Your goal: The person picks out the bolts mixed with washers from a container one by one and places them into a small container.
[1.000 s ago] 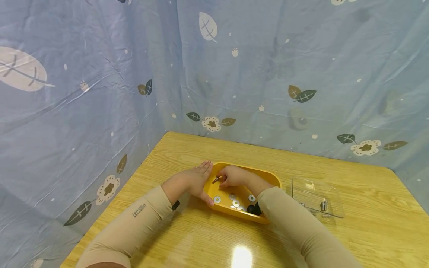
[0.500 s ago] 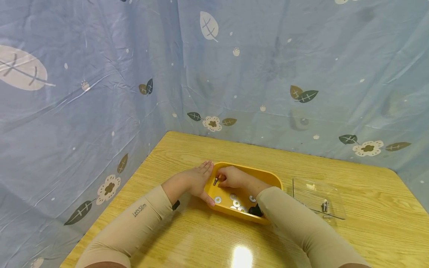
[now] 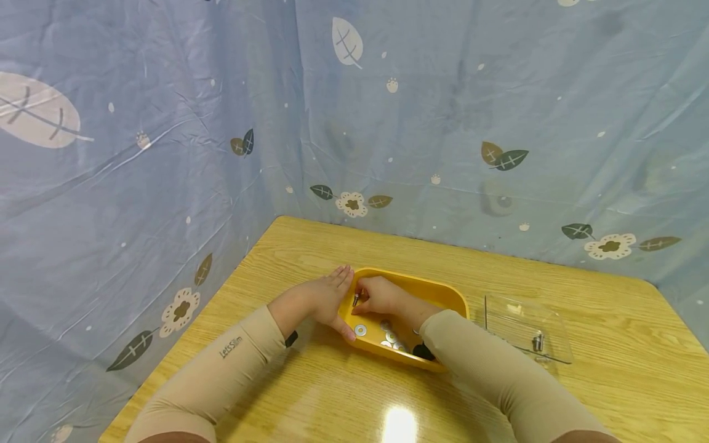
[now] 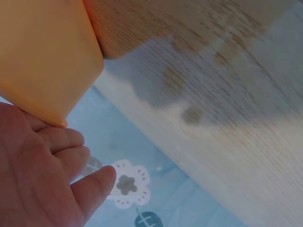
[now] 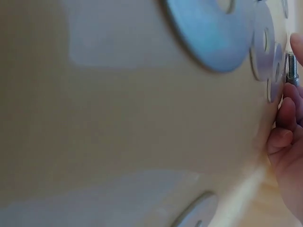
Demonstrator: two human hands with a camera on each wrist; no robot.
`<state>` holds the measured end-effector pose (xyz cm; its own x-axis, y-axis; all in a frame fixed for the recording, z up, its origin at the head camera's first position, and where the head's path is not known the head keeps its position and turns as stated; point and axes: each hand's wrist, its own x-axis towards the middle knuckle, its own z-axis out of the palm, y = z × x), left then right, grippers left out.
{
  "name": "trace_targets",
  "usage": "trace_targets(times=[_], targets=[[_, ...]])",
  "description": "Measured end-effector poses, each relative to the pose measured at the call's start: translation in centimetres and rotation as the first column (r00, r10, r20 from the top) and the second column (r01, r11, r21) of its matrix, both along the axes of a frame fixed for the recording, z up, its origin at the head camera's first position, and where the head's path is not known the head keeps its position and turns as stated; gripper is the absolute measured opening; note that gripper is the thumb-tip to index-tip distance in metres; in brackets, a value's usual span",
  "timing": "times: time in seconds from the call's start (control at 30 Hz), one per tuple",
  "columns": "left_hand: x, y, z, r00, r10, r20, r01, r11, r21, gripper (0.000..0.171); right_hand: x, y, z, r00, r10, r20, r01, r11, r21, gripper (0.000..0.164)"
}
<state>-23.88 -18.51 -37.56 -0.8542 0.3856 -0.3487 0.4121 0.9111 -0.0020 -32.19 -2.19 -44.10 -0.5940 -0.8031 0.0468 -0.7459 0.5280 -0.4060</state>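
Note:
A yellow plastic bin (image 3: 412, 278) sits on the wooden table. At its left end, my left hand (image 3: 325, 300) rests against the outside with fingers spread toward the far corner and the thumb by the near one. The left wrist view shows those fingers (image 4: 68, 142) at the rim. Inside the bin, my right hand (image 3: 382, 296) pinches a small metal bolt (image 3: 356, 299) near the left wall. Its threads show in the right wrist view, where the bolt (image 5: 292, 68) stands between thumb and fingers. Several flat washers (image 3: 391, 337) lie on the bin floor.
Black round pieces (image 3: 423, 352) lie in the bin's near right corner, partly behind the right sleeve. Right of the bin stands a clear plastic box (image 3: 556, 338) with metal hardware (image 3: 538, 342) in it. A patterned curtain (image 3: 421, 123) hangs behind and left of the table.
The bolt in my right fingers has swung from slanting left to nearly upright, and the right hand has shifted slightly left. My left hand stays in place.

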Motion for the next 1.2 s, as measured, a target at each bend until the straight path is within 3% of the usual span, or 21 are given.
trace_targets(times=[0.23, 0.5, 0.8, 1.0, 1.2], targets=[[0.0, 0.0, 0.0, 1.000, -0.001, 0.000, 0.001, 1.000, 0.001, 0.139, 0.2, -0.3, -0.2, 0.999, -0.044, -0.032, 0.045, 0.999, 0.027, 0.027], [0.2, 0.0, 0.3, 1.000, 0.006, 0.011, -0.006, 1.000, 0.001, 0.138, 0.6, -0.7, 0.1, 0.996, -0.091, -0.019, 0.092, 0.995, 0.046, 0.027], [0.2, -0.1, 0.3, 1.000, -0.011, 0.005, 0.011, 1.000, -0.001, 0.136, 0.1, -0.3, 0.3, 0.999, 0.018, -0.028, -0.017, 0.999, 0.036, 0.022], [0.2, 0.1, 0.4, 1.000, -0.017, 0.007, 0.017, 1.000, -0.001, 0.136, 0.0, -0.1, 1.9, 0.997, 0.071, -0.004, -0.071, 0.994, 0.084, 0.018], [0.2, 0.1, 0.4, 1.000, -0.008, 0.015, 0.008, 1.000, 0.004, 0.138, 0.4, 0.6, 3.5, 0.998, 0.056, 0.032, -0.059, 0.991, 0.123, 0.016]])
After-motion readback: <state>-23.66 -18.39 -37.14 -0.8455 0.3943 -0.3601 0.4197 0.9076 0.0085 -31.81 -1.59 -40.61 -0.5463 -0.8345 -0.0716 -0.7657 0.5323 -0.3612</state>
